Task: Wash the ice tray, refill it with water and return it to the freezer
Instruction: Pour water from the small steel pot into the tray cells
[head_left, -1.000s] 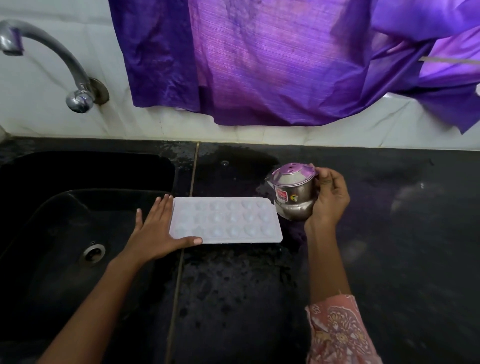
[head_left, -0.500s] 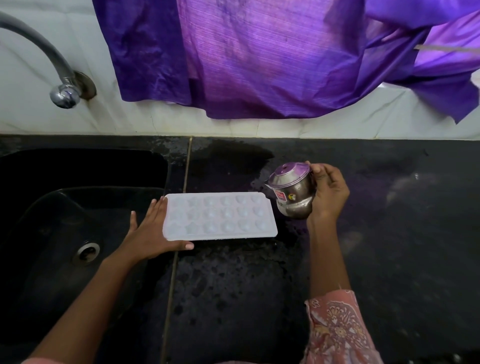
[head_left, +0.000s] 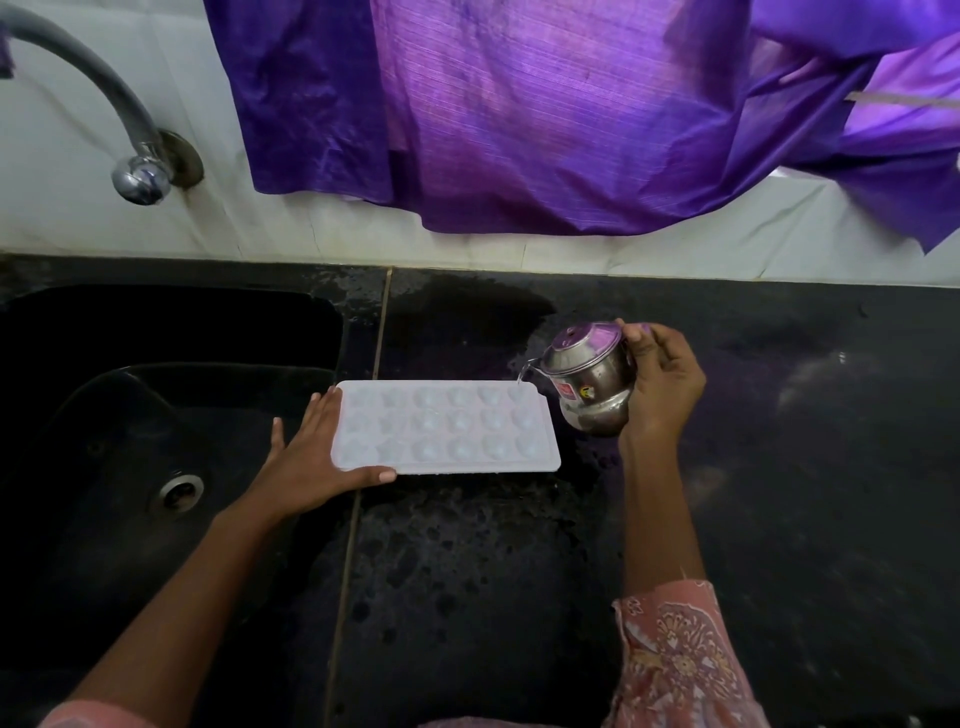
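Flanking tray (head_left: 447, 431): left hand (head_left: 306, 462), right hand (head_left: 662, 387).

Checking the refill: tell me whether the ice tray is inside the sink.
No, the ice tray lies on the black counter beside the sink, with the left hand resting against its left end.
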